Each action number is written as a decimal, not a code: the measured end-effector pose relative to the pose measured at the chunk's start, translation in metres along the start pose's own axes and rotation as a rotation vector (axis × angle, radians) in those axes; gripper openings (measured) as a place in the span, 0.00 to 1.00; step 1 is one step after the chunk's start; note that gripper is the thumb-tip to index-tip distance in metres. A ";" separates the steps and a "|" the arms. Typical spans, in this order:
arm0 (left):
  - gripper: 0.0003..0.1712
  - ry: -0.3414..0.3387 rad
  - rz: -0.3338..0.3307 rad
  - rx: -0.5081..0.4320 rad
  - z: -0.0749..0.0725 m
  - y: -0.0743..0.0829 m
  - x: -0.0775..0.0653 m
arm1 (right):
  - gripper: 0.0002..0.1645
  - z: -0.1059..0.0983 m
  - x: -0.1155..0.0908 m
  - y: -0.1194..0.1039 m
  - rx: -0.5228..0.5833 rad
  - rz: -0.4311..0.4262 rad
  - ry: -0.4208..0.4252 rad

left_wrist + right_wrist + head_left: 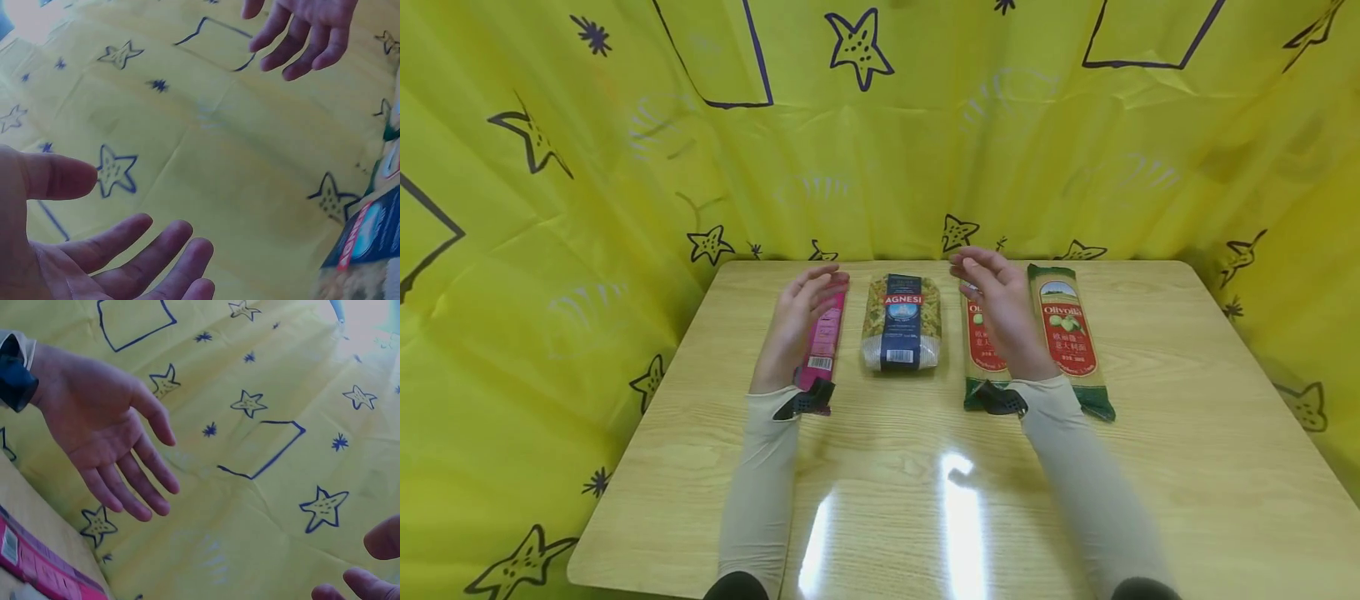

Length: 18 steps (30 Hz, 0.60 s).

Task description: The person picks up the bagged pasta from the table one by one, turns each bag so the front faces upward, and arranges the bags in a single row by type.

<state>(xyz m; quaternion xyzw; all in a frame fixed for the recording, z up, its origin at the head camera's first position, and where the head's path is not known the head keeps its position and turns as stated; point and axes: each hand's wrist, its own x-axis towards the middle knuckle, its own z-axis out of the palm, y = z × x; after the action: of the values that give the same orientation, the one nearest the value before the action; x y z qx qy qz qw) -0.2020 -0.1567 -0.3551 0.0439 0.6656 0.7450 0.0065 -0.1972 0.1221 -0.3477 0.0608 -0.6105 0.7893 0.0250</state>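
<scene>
My left hand [797,325] hovers over a pink packet [824,337] at the left of the row, its fingers relaxed and holding nothing. A clear bag of Agnesi pasta [902,323] with a dark blue label lies between the two hands. On the right, my right hand [1002,310] is above one Olivoilà pasta packet [983,354] and hides part of it. A second Olivoilà packet [1070,337] lies just right of that hand. The left wrist view shows the left palm [69,269] with thumb and fingers spread apart. Both palms face each other with air between them.
The packets lie on a light wooden table [880,467] with rounded corners. A yellow curtain [880,167] printed with stars hangs behind and beside it. Bright reflections show on the near part of the tabletop.
</scene>
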 end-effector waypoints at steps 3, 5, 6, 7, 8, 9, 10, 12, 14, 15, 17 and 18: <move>0.24 0.050 0.010 -0.002 -0.015 0.002 0.001 | 0.19 0.018 0.003 0.005 0.018 0.009 -0.019; 0.24 0.080 0.002 0.010 -0.023 0.002 0.002 | 0.20 0.028 0.004 0.009 0.035 0.018 -0.026; 0.23 0.098 -0.005 0.018 -0.027 0.002 0.002 | 0.20 0.033 0.005 0.011 0.050 0.027 -0.029; 0.23 0.116 -0.012 0.027 -0.030 0.001 0.003 | 0.20 0.037 0.005 0.014 0.063 0.035 -0.033; 0.23 0.129 -0.018 0.040 -0.034 0.001 0.003 | 0.20 0.041 0.006 0.016 0.079 0.043 -0.036; 0.23 0.144 -0.025 0.049 -0.037 0.000 0.004 | 0.18 0.045 0.006 0.019 0.093 0.051 -0.036; 0.24 0.157 -0.036 0.061 -0.040 -0.001 0.005 | 0.16 0.049 0.007 0.021 0.104 0.063 -0.033; 0.25 0.181 -0.054 0.069 -0.045 -0.003 0.007 | 0.15 0.056 0.007 0.027 0.129 0.085 -0.031; 0.25 0.196 -0.079 0.079 -0.050 -0.006 0.009 | 0.15 0.063 0.008 0.034 0.136 0.104 -0.035; 0.26 0.204 -0.094 0.085 -0.052 -0.008 0.011 | 0.16 0.067 0.008 0.037 0.131 0.113 -0.037; 0.27 0.215 -0.125 0.095 -0.056 -0.012 0.013 | 0.18 0.074 0.008 0.044 0.123 0.131 -0.056; 0.27 0.217 -0.142 0.101 -0.059 -0.015 0.013 | 0.19 0.077 0.008 0.049 0.117 0.143 -0.070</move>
<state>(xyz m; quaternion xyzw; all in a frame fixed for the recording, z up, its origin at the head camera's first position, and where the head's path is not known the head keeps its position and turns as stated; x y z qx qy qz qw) -0.2205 -0.2121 -0.3753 -0.0839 0.7006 0.7084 -0.0154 -0.2059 0.0347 -0.3744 0.0461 -0.5668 0.8206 -0.0565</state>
